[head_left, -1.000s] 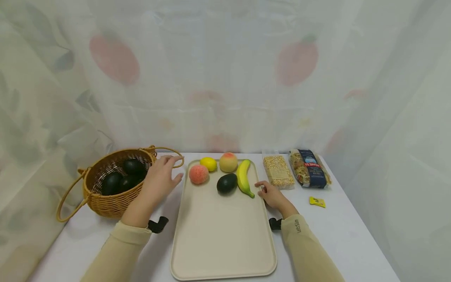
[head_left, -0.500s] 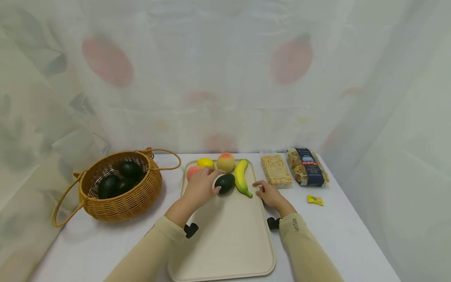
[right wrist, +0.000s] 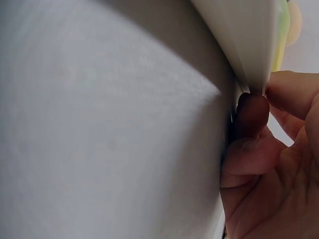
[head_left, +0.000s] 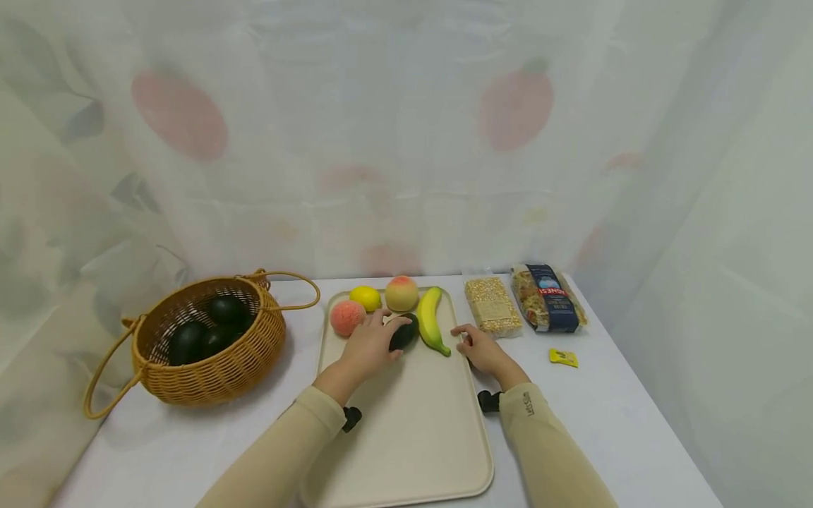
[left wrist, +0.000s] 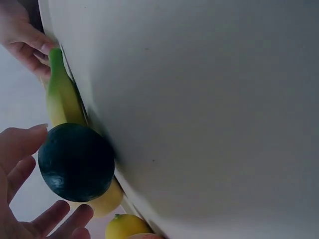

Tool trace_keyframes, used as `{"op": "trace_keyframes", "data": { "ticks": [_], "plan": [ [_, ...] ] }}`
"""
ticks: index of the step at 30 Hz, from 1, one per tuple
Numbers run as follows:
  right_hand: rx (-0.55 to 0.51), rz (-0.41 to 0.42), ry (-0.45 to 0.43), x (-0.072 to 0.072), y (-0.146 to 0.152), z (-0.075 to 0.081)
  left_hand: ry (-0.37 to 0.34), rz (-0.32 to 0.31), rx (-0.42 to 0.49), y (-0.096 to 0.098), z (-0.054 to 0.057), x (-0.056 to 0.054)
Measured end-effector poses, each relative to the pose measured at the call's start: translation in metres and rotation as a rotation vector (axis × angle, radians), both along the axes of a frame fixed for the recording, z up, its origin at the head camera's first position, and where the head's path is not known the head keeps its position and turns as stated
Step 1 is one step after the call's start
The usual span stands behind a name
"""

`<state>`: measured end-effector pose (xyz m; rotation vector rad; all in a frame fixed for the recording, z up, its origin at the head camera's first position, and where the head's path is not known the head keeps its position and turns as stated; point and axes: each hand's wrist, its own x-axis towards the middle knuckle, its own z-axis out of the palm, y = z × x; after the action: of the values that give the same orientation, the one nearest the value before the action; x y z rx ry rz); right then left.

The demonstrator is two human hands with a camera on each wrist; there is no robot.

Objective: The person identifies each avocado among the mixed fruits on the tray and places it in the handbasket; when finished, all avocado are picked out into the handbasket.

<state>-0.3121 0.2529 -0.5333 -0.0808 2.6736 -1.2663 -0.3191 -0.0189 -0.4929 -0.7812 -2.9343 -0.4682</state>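
A dark green avocado (head_left: pixel 408 330) lies on the beige tray (head_left: pixel 413 437), left of a banana (head_left: pixel 430 323). My left hand (head_left: pixel 367 349) reaches over the tray with its fingers spread around the avocado's near and left sides. In the left wrist view, the thumb and fingers curve about the avocado (left wrist: pixel 77 162), and a gap shows between it and the palm. At the tray's right rim is my right hand (head_left: pixel 485 353). The right wrist view shows its thumb and finger pinching that rim (right wrist: pixel 261 45).
A pink peach (head_left: pixel 347 318), a lemon (head_left: pixel 365 298) and a paler peach (head_left: pixel 401 293) sit along the tray's far end. The wicker basket (head_left: pixel 216 377) at left holds several avocados (head_left: pixel 187 343). Corn kernels (head_left: pixel 492 307), a pasta bag (head_left: pixel 549 299) and a yellow packet (head_left: pixel 563 357) lie at right.
My left hand has moved right, from beside the basket to the avocado on the tray. The right hand has stayed at the tray's rim. The head view has shifted slightly.
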Motion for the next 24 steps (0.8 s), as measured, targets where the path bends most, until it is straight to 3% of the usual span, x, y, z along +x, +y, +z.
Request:
{"op": "trace_keyframes", "data": {
  "ticks": [8,15,18,24],
  "plan": [
    [0.012,-0.002,-0.013,-0.0006,0.0007,-0.0002,0.028,-0.030,-0.080,0.0057,-0.0110,-0.0034],
    [0.008,-0.007,-0.014,-0.0003,-0.0007,0.0003,0.034,-0.013,-0.074,0.0067,-0.0086,-0.0026],
    [0.011,-0.008,-0.020,-0.0001,-0.0007,-0.0001,-0.006,0.000,-0.046,0.0054,-0.0077,-0.0021],
    [0.025,-0.008,-0.024,-0.0007,0.0011,-0.0008,-0.153,0.022,-0.006,0.0026,-0.0034,-0.0005]
  ]
}}
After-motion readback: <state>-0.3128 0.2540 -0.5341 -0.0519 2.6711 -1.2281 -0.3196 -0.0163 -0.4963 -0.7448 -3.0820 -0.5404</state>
